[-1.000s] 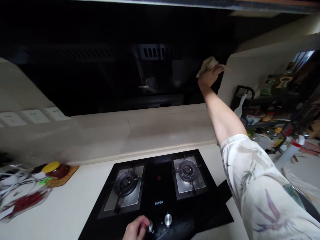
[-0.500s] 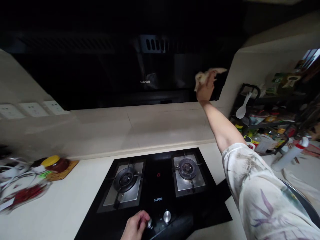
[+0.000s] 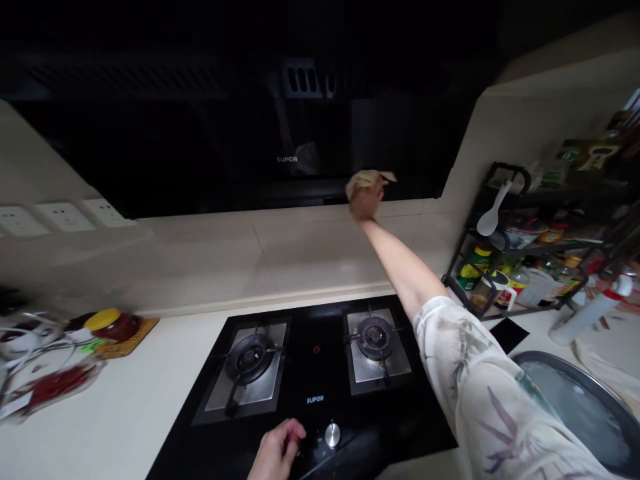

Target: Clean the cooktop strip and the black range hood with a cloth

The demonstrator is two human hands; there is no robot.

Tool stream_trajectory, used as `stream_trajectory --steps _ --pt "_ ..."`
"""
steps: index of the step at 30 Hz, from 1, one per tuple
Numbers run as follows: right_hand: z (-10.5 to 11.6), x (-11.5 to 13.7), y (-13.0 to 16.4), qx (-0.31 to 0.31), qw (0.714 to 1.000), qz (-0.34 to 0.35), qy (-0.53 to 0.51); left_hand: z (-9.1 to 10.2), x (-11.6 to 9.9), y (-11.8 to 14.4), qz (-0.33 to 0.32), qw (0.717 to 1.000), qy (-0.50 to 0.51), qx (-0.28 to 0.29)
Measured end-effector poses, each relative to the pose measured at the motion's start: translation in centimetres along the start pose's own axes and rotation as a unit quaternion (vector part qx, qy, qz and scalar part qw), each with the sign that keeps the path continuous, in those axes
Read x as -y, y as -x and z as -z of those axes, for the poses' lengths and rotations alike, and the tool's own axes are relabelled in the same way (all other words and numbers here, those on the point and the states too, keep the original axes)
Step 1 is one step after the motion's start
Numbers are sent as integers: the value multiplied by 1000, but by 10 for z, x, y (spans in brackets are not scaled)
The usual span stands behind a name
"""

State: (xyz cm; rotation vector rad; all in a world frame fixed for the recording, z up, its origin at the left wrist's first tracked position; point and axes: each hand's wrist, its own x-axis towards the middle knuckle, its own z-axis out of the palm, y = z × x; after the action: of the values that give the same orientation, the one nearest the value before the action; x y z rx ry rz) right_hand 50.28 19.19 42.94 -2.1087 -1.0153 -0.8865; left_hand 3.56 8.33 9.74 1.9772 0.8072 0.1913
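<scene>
Overall light: dim, greyish; a small bright strip (image 3: 634, 100) shows at upper right.
Range hood (image 3: 200, 143): near black, detail sunk in shadow, faint reflections on its front.
Right burner plate (image 3: 399, 365): mild metallic sheen.
Right hand (image 3: 365, 202), cloth (image 3: 369, 179): motion-blurred.
Cables (image 3: 20, 365): soft, smeared.
Frame edges: stretched by wide-angle distortion.

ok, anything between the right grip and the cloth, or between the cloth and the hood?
Nothing visible. The right grip holds the cloth, which appears to be against the lower edge of the black hood; no object shows between them.
</scene>
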Motion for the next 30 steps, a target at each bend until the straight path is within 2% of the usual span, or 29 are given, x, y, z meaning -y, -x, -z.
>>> stream_trajectory --steps 1,3,5,8,13,16,20,22,25,28,30 --pt "-2 11 5 26 1000 7 9 0 -1 -1 1 1000 -2 -3" --pt "-4 21 11 65 995 70 20 -1 -5 -4 2 1000 0 -6" --pt "-2 11 15 77 989 123 21 -1 -8 -6 2 1000 11 -9" --pt "8 -36 16 54 993 97 27 2 -7 -4 -2 1000 14 -16" --pt "34 -139 7 -39 993 -53 94 7 9 6 3 1000 -6 -22" --pt "45 -173 10 -55 982 -121 132 3 15 8 6 1000 1 -11" --pt "47 -179 29 -20 975 -177 131 -3 13 3 -8 1000 7 0" --pt "50 -176 30 -21 978 -172 113 -3 10 1 -16 1000 5 7" --pt "58 -172 7 -28 985 -150 75 0 9 0 -16 1000 0 12" --pt "61 -158 -24 -6 980 -196 44 3 11 2 -8 1000 -9 12" --pt "57 -140 -32 4 974 -224 40 2 14 2 -2 1000 -14 13"
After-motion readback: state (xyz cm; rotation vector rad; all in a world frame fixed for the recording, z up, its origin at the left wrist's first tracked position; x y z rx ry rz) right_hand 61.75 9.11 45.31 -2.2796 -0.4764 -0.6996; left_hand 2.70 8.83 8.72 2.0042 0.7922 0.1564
